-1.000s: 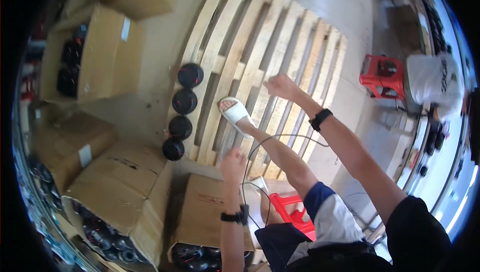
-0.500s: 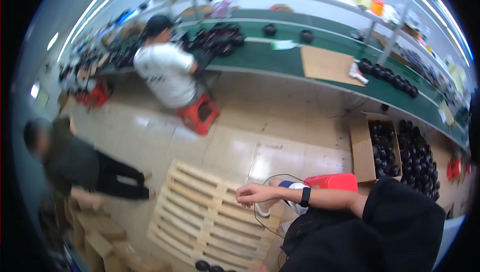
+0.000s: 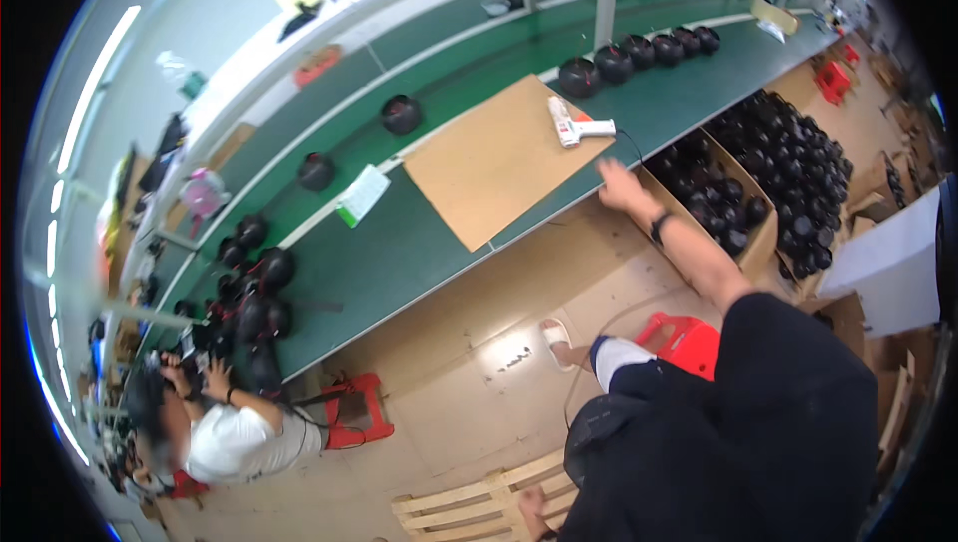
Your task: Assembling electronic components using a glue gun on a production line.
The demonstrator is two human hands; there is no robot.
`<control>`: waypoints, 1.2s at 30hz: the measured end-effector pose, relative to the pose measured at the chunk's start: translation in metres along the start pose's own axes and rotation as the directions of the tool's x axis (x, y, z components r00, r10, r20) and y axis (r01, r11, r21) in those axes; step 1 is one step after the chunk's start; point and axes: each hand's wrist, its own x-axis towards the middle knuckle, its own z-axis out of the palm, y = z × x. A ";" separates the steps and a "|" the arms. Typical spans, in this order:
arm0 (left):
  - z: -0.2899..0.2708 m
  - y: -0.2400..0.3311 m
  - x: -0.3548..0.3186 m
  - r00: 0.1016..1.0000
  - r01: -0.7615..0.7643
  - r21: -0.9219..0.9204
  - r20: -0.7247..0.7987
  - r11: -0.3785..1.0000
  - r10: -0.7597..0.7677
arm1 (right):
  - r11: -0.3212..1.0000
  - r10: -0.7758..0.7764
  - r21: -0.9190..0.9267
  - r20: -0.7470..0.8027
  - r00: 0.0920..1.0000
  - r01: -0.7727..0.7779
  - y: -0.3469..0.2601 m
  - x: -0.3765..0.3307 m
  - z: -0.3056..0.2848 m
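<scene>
My right hand (image 3: 625,189) reaches out past the near edge of the green workbench (image 3: 384,287). Nothing shows in its loosely bent fingers. Just beyond the fingertips, a white pistol-shaped hot-air gun (image 3: 566,123) with a cord lies on a brown cardboard sheet (image 3: 494,168); a gap separates hand and handle. My left hand (image 3: 534,507) appears low in the picture, over the wooden pallet (image 3: 469,514); it is small and blurred, so its grip is unclear. A row of round black shells (image 3: 614,64) stands behind the gun.
An open carton (image 3: 763,243) of black shells stands under the bench, beside a large heap (image 3: 788,168) of them. A red stool (image 3: 689,345) is by my legs. At the left, a co-worker in a white shirt (image 3: 249,447) sits near piled shells (image 3: 249,312).
The view has turned toward the bench's right part. My right hand has gone from above the pallet to the bench edge near the hot-air gun. The dark-clothed person has left the view.
</scene>
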 end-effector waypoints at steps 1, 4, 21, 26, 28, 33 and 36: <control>-0.029 0.030 0.041 0.986 -0.155 0.035 0.074 0.987 0.152 | 0.999 -0.015 -0.043 -0.058 0.998 0.013 0.000 0.044 0.003; -0.043 0.237 0.122 0.915 -0.387 0.192 -0.041 0.902 0.402 | 0.931 0.194 -0.323 0.038 0.980 -0.172 0.051 0.127 -0.001; 0.100 1.029 0.409 0.467 -0.792 0.500 0.128 0.350 0.875 | 0.995 0.094 -0.007 -0.138 0.986 -0.096 0.053 0.141 0.009; 0.098 1.016 0.443 0.391 -0.873 0.350 0.089 0.339 0.916 | 0.085 0.529 0.888 0.345 0.776 -0.452 -0.065 0.073 -0.023; 0.077 0.976 0.408 0.222 -0.940 0.283 0.081 0.191 0.972 | -0.045 0.471 0.948 0.298 0.830 -0.315 -0.097 0.063 -0.023; 0.052 0.844 0.306 0.226 -0.969 0.037 0.521 0.243 0.823 | -0.190 0.382 0.906 0.422 0.822 -0.377 -0.105 0.079 -0.001; 0.073 0.770 0.277 0.315 -0.943 0.251 0.456 0.220 0.832 | -0.257 0.183 0.870 0.472 0.862 -0.422 -0.100 0.107 0.020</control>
